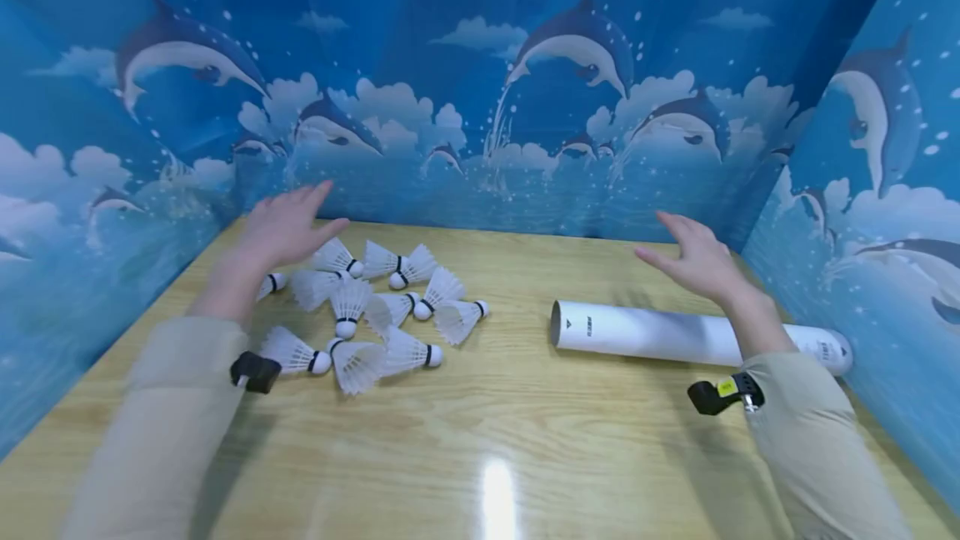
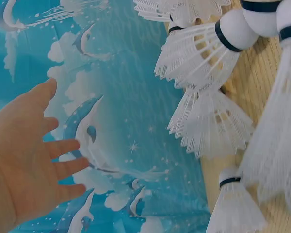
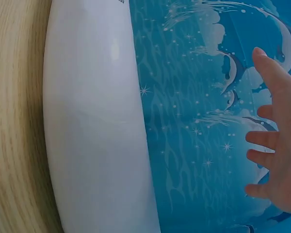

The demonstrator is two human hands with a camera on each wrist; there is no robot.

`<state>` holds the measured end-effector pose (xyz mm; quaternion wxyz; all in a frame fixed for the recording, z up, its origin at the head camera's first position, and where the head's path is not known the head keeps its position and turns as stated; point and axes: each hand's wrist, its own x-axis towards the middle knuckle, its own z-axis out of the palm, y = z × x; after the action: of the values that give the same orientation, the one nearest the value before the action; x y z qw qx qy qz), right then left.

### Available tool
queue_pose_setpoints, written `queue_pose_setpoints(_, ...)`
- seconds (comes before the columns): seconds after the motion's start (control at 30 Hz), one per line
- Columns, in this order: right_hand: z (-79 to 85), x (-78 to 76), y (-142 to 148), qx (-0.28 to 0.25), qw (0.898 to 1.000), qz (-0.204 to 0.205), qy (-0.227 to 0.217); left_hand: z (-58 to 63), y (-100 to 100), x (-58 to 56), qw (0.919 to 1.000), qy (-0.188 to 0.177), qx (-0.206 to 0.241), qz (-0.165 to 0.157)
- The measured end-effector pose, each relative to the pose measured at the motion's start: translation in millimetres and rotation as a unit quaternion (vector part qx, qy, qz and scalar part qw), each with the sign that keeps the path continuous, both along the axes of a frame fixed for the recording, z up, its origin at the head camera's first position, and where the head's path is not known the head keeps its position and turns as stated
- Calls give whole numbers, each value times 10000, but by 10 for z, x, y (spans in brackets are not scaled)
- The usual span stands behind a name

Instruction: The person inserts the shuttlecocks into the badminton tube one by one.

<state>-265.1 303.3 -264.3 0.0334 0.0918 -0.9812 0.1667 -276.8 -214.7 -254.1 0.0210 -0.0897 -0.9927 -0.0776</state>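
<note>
Several white shuttlecocks [image 1: 350, 300] with dark bands lie in a loose cluster on the left half of the table. My left hand [image 1: 282, 227] is raised above the back left of that cluster, its fingers extended and holding nothing. In the left wrist view, shuttlecocks [image 2: 211, 124] fill the right side, apart from the hand [image 2: 36, 155]. On the right, a white cardboard tube [image 1: 645, 332] lies on its side, its open end facing left. Above and behind it hovers my right hand [image 1: 696, 257], empty with fingers spread. The right forearm hides part of the tube.
The wooden table [image 1: 510, 423] runs up to a blue dolphin-print curtain [image 1: 465, 165] at the back, with more of it along both sides. Close to the right-hand curtain lies the tube's far end. A black wrist camera [image 1: 255, 372] sits on each sleeve.
</note>
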Motion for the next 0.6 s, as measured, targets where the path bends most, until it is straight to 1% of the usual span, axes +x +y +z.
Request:
queue_pose_setpoints(0.13, 21, 66, 59, -339, 9992, 151, -147, 59, -79, 76, 9998, -202, 74, -37)
queue_pose_setpoints(0.23, 14, 132, 102, -523, 9980, 299, -206, 67, -158, 148, 9994, -298, 163, -20)
queue_pose_setpoints(0.4, -58, 240, 158, -658, 9959, 590, -176, 13, -303, 287, 9992, -324, 247, -43)
queue_pose_setpoints(0.47, -106, 269, 180, -702, 9948, 731, -79, -14, -354, 344, 9994, -267, 219, -87)
queue_pose_setpoints(0.53, -159, 293, 202, -710, 9941, 819, 52, -41, -406, 401, 9994, -256, 200, -138)
queue_pose_setpoints(0.6, -209, 307, 225, -744, 9931, 897, 93, -68, -458, 460, 9992, -277, 231, -159)
